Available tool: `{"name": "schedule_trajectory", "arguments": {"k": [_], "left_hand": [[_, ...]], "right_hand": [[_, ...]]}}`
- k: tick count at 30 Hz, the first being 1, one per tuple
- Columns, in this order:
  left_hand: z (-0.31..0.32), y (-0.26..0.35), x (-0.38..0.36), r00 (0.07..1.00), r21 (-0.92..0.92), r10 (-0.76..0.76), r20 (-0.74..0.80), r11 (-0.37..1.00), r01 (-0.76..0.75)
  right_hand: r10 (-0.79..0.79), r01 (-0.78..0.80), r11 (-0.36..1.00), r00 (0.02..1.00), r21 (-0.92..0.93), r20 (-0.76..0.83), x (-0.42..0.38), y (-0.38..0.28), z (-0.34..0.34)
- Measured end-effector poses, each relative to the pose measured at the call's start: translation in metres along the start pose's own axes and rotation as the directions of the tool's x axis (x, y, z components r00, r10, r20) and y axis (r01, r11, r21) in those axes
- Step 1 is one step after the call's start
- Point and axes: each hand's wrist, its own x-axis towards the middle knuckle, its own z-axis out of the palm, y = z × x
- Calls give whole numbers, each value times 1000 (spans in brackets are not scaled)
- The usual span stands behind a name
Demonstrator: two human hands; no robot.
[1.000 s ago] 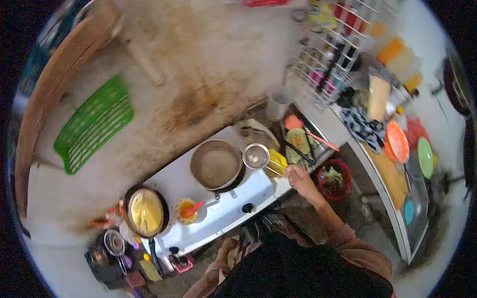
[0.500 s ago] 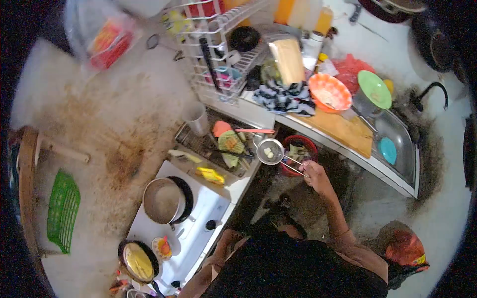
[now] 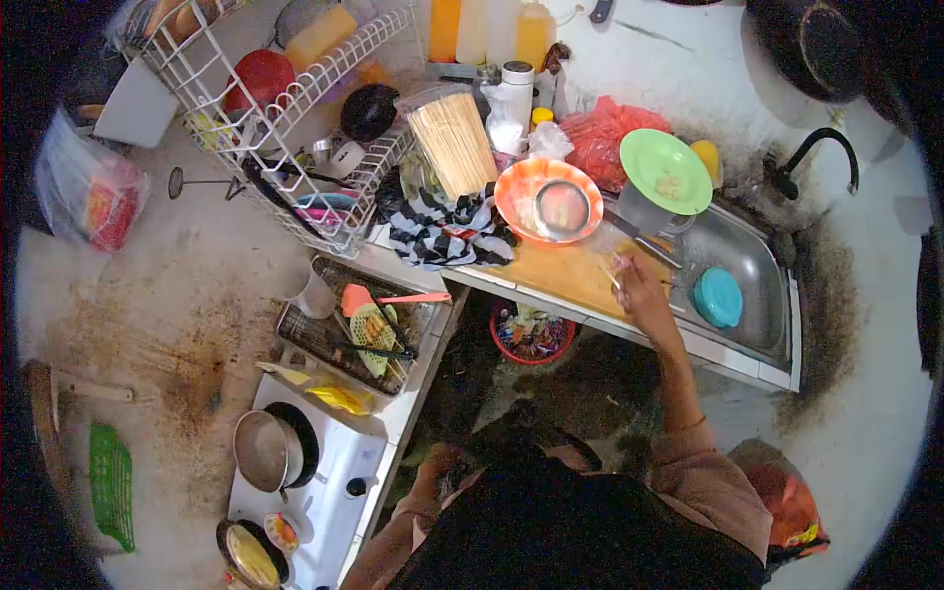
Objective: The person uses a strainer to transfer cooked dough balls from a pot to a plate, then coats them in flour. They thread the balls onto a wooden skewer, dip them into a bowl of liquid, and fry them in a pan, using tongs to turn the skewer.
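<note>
My right hand (image 3: 639, 293) grips the wire handle of a small round strainer (image 3: 561, 210). In this view the strainer's mesh overlaps the inside of an orange-and-white bowl (image 3: 511, 189), and something pale shows in it. Below that hand lies a wooden cutting board (image 3: 551, 278), with a knife (image 3: 644, 241) beside the bowl. Close to my body, by the stove's front edge, is my left hand (image 3: 445, 464); its fingers are too dim to make out.
A green plate (image 3: 659, 157) stands near the sink (image 3: 752, 261), which holds a turquoise container (image 3: 718, 297). A red waste basket (image 3: 533, 356) is on the floor. On the stove (image 3: 339, 442) are a pot (image 3: 264, 452) and a frying pan (image 3: 280, 560). A dish rack (image 3: 295, 211) stands at the back.
The strainer has gone from above the waste basket and counter gap to over the orange bowl, carried by my right hand. The pale pieces seen in it look different now. My view has shifted right.
</note>
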Motion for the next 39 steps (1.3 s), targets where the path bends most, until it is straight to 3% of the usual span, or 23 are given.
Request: {"name": "schedule_trajectory", "arguments": {"k": [2,3,5,6,8,12,15,18,20,25,27,30,32,33,34,37,38,39], "left_hand": [[-5,16,2,970,14,127,-209,992,-126],[-14,29,1,931,30,183,-314,983,-183],[-18,37,3,813,85,282,-509,957,-278],[-20,40,-2,867,23,217,-448,973,-231],[-1,31,4,949,-121,74,-307,986,-116],[7,28,-5,980,-273,-91,-177,961,40],[8,27,-16,980,-349,-151,-129,932,97],[1,28,-26,976,-449,-195,-102,884,130],[-10,31,-31,971,-527,-218,-101,839,134],[-67,56,-21,966,-764,-184,-184,645,-23],[-118,77,-4,964,-811,-93,-250,564,-156],[-233,120,27,994,-645,52,-95,758,-101],[-328,179,23,972,-750,123,-200,619,-233],[-350,194,30,943,-791,242,-231,517,-326],[-372,207,37,897,-822,351,-268,402,-403],[-455,260,21,785,-718,587,-197,459,-524],[-470,270,23,690,-609,693,-209,460,-646],[-473,276,32,650,-622,734,-195,420,-661]], "right_hand": [[-226,213,968,970,-135,-94,23,12,0],[-291,240,896,953,-373,-87,31,14,-1],[-416,251,597,909,-762,-26,46,16,1],[-320,185,614,947,-767,-29,51,15,3],[-379,212,626,924,-751,-55,56,18,4],[-357,206,623,933,-755,-40,60,26,6],[-365,252,666,931,-702,-13,62,32,4],[-329,199,703,942,-683,-65,58,23,6],[-380,263,711,924,-652,-41,59,26,6],[-327,229,807,941,-544,-89,51,28,2],[-401,287,781,911,-555,-92,51,34,0],[-202,135,902,972,-410,-124,41,26,-8],[-89,50,966,986,-253,-143,36,36,-18],[-30,4,986,988,-170,-148,31,43,-23],[-80,63,994,978,-90,-195,26,53,-26],[25,-17,999,962,31,-271,5,35,-43],[56,-10,990,943,141,-327,-2,40,-45],[76,-8,983,927,184,-367,-10,44,-48]]}}
